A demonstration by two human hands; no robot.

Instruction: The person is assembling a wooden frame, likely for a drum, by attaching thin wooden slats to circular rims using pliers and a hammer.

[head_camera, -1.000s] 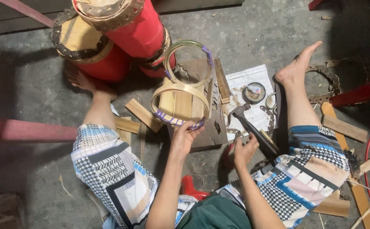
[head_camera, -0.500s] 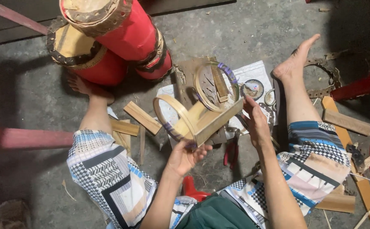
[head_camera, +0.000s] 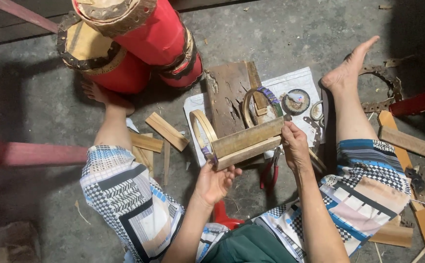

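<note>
1. Leftmost, two red cylindrical drums with tan hide heads and dark studded rims lie on the grey concrete floor, near the person's bare foot. Thin tan wooden offcuts lie scattered just beside that leg.

2. Next, the left hand cups the lower end of a small pale wooden frame of two flat slats joined to two thin bent hoops. Its grip is a loose underhand cradle, fingers curled up against the lower slat near the hoop wrapped in coloured tape.

3. Held in the air above the lap, the frame hangs over a worn brown wooden board and a white woven sack sheet.

4. Judging by the thin strips, the frame is probably light and fairly stiff along the slats, but the hoops look springy and easy to crack or pull out of shape. The slat ends seem the safest places to hold it; the hoops do not.

5. Further right, the right hand pinches the far end of the slats, thumb on top, a narrow closed grip on the wood.

6. Below it, red-handled pliers lie on the floor. A small round tin sits on the sack.

7. Rightmost, more wooden slats lie beside the other leg.
</note>
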